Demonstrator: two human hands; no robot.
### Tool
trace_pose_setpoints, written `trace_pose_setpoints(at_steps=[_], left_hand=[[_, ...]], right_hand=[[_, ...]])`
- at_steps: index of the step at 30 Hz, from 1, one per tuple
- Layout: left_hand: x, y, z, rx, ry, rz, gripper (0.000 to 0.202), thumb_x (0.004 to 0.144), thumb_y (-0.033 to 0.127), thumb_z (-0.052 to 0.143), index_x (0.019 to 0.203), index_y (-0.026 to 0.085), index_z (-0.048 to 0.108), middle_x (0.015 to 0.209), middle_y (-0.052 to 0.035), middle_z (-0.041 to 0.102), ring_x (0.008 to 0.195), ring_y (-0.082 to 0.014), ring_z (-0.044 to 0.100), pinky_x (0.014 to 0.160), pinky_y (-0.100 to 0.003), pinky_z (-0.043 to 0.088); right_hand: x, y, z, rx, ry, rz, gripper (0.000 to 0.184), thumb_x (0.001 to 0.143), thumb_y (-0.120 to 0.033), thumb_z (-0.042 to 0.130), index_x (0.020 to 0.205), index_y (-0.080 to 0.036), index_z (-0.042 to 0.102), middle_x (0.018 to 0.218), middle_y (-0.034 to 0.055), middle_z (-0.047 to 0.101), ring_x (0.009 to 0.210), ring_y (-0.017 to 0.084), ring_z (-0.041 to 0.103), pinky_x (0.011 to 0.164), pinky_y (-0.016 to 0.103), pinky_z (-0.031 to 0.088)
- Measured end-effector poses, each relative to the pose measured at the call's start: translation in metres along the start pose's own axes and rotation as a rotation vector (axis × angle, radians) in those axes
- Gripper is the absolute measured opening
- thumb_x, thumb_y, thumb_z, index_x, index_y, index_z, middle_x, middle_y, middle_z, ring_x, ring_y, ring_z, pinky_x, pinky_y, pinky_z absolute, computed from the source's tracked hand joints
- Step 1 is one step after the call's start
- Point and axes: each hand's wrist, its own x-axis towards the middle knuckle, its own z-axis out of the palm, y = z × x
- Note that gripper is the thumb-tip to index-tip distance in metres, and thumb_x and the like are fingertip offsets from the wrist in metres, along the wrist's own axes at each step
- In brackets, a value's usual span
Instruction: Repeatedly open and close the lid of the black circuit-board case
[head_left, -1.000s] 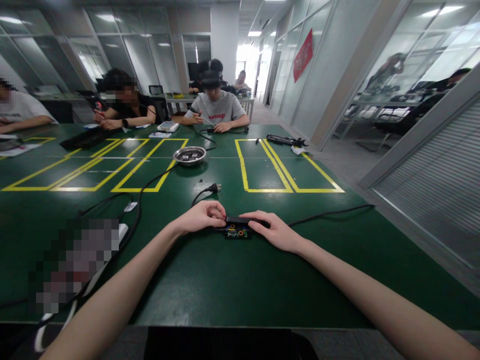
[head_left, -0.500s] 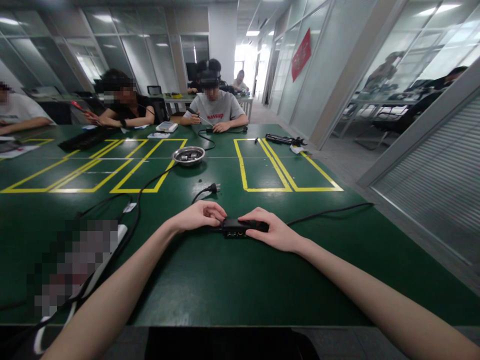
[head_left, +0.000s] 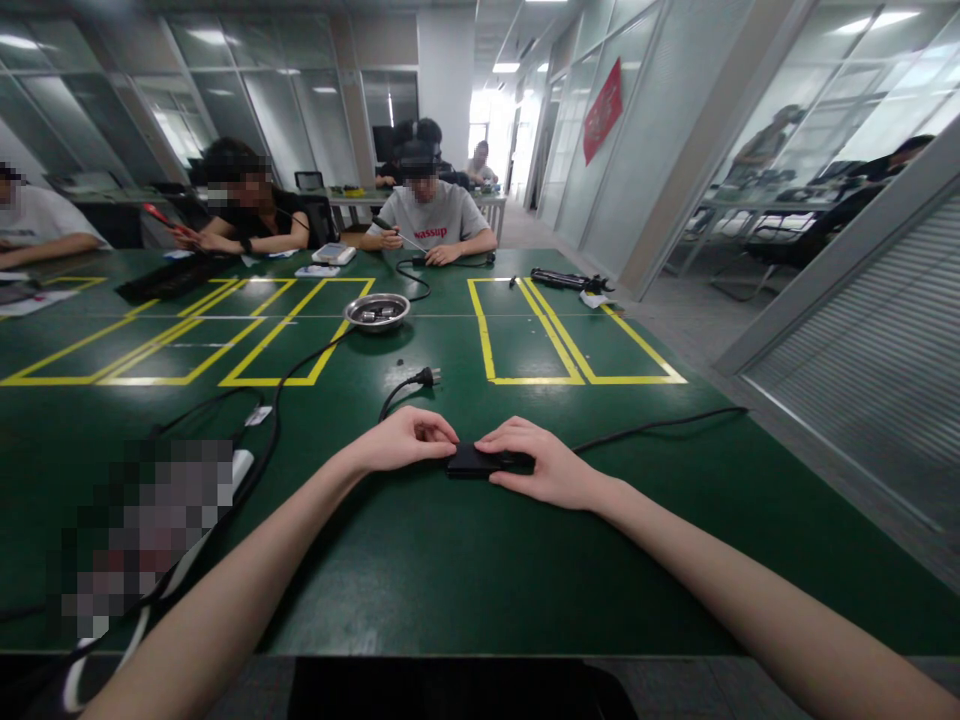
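Observation:
A small flat black box [head_left: 472,460], a power adapter with a cable running off each end, lies on the green table [head_left: 420,570] in front of me. My left hand [head_left: 405,440] pinches its left end with fingers curled. On the right end rests my right hand [head_left: 536,465], fingers closed over the top and side. A black cable [head_left: 660,422] leaves the box to the right. Another black cord curves away from the left end to a plug [head_left: 427,376].
A metal bowl [head_left: 377,312] sits further back among yellow tape rectangles [head_left: 525,330]. A white power strip [head_left: 232,470] and black cables lie at my left. Several people sit at the far side, working with tools. A black tool [head_left: 566,280] lies at the back right.
The box has been closed or turned: its exposed green circuit board, seen a second ago, no longer shows, and only the black casing faces up. Both hands stayed on its ends.

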Motion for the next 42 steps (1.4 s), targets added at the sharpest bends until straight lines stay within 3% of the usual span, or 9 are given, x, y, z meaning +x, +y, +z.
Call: trace_pose_setpoints(at_steps=[5, 9, 13, 16, 20, 23, 30, 36, 42], left_hand=[[-0.001, 0.007, 0.009, 0.203, 0.061, 0.033, 0.042, 0.077, 0.051, 0.076, 0.098, 0.014, 0.078, 0.072, -0.0008, 0.068, 0.062, -0.0128, 0.054, 0.059, -0.024, 0.040], [-0.003, 0.008, 0.009, 0.252, 0.074, 0.033, 0.046, 0.078, 0.055, 0.075, 0.101, 0.016, 0.077, 0.071, 0.0008, 0.064, 0.062, -0.0131, 0.052, 0.059, -0.025, 0.039], [-0.004, 0.008, 0.011, 0.359, 0.066, 0.104, 0.046, 0.084, 0.059, 0.069, 0.100, 0.017, 0.075, 0.078, -0.0006, 0.065, 0.066, -0.0146, 0.055, 0.063, -0.026, 0.041], [-0.005, 0.009, 0.016, 0.588, 0.079, 0.175, 0.043, 0.089, 0.060, 0.064, 0.097, 0.019, 0.071, 0.085, -0.0026, 0.066, 0.072, -0.0171, 0.058, 0.065, -0.027, 0.041], [-0.006, 0.011, 0.024, 0.804, 0.093, 0.206, 0.043, 0.092, 0.062, 0.063, 0.083, 0.020, 0.062, 0.079, -0.0023, 0.064, 0.072, -0.0193, 0.059, 0.061, -0.027, 0.035], [-0.006, 0.009, 0.026, 0.830, 0.086, 0.249, 0.044, 0.093, 0.061, 0.063, 0.078, 0.020, 0.058, 0.074, -0.0013, 0.062, 0.067, -0.0182, 0.058, 0.058, -0.027, 0.031], [-0.003, 0.006, 0.027, 0.885, 0.112, 0.454, 0.038, 0.096, 0.055, 0.063, 0.082, 0.020, 0.058, 0.080, -0.0029, 0.063, 0.076, -0.0198, 0.059, 0.065, -0.029, 0.037], [-0.005, 0.009, 0.028, 0.871, 0.151, 0.440, 0.030, 0.098, 0.048, 0.061, 0.090, 0.019, 0.060, 0.084, -0.0048, 0.066, 0.081, -0.0218, 0.061, 0.072, -0.030, 0.042], [-0.008, 0.011, 0.029, 0.772, 0.102, 0.351, 0.027, 0.100, 0.045, 0.055, 0.099, 0.019, 0.062, 0.091, -0.0053, 0.068, 0.081, -0.0204, 0.062, 0.073, -0.030, 0.046]], right_hand=[[-0.002, 0.000, 0.000, -0.020, -0.024, 0.004, 0.036, 0.092, -0.027, 0.073, 0.127, -0.022, 0.070, 0.123, 0.0105, 0.073, 0.113, 0.024, 0.065, 0.098, 0.044, 0.054], [0.000, -0.005, 0.004, -0.049, 0.019, 0.130, 0.039, 0.093, -0.030, 0.071, 0.131, -0.023, 0.067, 0.115, 0.0096, 0.073, 0.104, 0.024, 0.067, 0.093, 0.043, 0.056], [0.003, -0.012, 0.006, -0.091, 0.030, 0.224, 0.027, 0.090, -0.032, 0.074, 0.115, -0.022, 0.072, 0.109, 0.0089, 0.072, 0.100, 0.024, 0.067, 0.089, 0.041, 0.057], [0.004, -0.016, 0.005, -0.089, 0.027, 0.185, 0.022, 0.090, -0.029, 0.074, 0.111, -0.022, 0.071, 0.108, 0.0086, 0.071, 0.101, 0.025, 0.066, 0.089, 0.041, 0.056], [0.002, -0.017, 0.006, -0.134, 0.093, 0.061, 0.029, 0.087, -0.023, 0.075, 0.115, -0.022, 0.067, 0.113, 0.0108, 0.069, 0.106, 0.027, 0.064, 0.091, 0.044, 0.055], [0.001, -0.016, 0.008, -0.187, 0.107, 0.060, 0.036, 0.085, -0.025, 0.076, 0.120, -0.023, 0.065, 0.119, 0.0116, 0.067, 0.109, 0.028, 0.065, 0.093, 0.045, 0.055], [0.000, -0.019, 0.008, -0.239, 0.088, 0.205, 0.019, 0.083, -0.027, 0.080, 0.090, -0.021, 0.062, 0.085, 0.0032, 0.066, 0.077, 0.020, 0.063, 0.066, 0.031, 0.049], [0.002, -0.020, 0.005, -0.209, 0.087, 0.128, 0.024, 0.091, -0.034, 0.072, 0.111, -0.020, 0.069, 0.095, 0.0064, 0.072, 0.083, 0.021, 0.067, 0.073, 0.032, 0.052], [0.001, -0.018, 0.001, -0.241, 0.047, 0.131, 0.023, 0.100, -0.034, 0.060, 0.110, -0.019, 0.073, 0.093, 0.0073, 0.075, 0.078, 0.020, 0.068, 0.071, 0.032, 0.053]])
